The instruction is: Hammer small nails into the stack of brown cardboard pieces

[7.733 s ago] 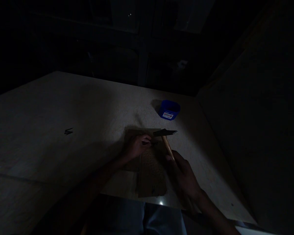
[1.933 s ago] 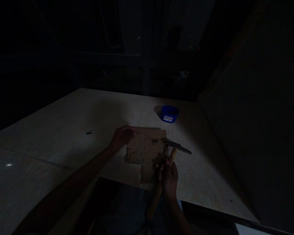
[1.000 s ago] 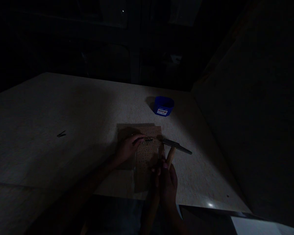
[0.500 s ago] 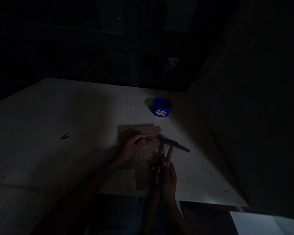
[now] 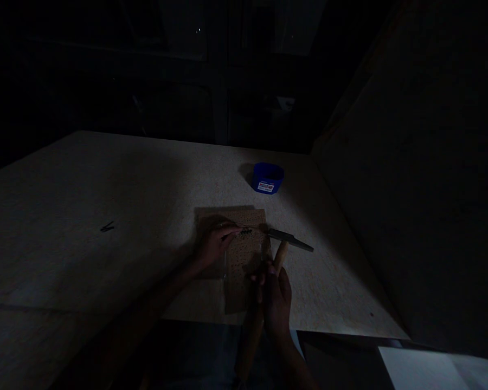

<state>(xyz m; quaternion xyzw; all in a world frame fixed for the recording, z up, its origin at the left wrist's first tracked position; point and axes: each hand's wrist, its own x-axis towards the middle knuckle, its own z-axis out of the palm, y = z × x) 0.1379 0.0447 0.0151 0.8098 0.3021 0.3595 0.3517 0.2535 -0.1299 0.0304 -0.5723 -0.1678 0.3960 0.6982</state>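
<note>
In dim light, a brown board or block (image 5: 238, 292) with many small holes lies near the table's front edge. Several small dark pieces (image 5: 246, 231) stand or lie on its upper part. My left hand (image 5: 216, 242) rests over the board's left side, with thumb and fingers pinched together beside those pieces. What they pinch, if anything, is too dark to make out. My right hand (image 5: 277, 298) is wrapped around the wooden handle of a hammer (image 5: 290, 239). The hammer's dark metal head hangs just past the board's right edge, its long tapered end pointing right.
A blue plastic tub (image 5: 267, 179) with a white label stands behind the board. A few thin dark pieces, perhaps nails, (image 5: 107, 227) lie on the pale table (image 5: 146, 184) at left. A dark wall or panel (image 5: 423, 195) rises along the right side.
The fingers of my left hand have drawn closer together; a dark gap or piece between them no longer shows. The hammer and my right hand have hardly moved.
</note>
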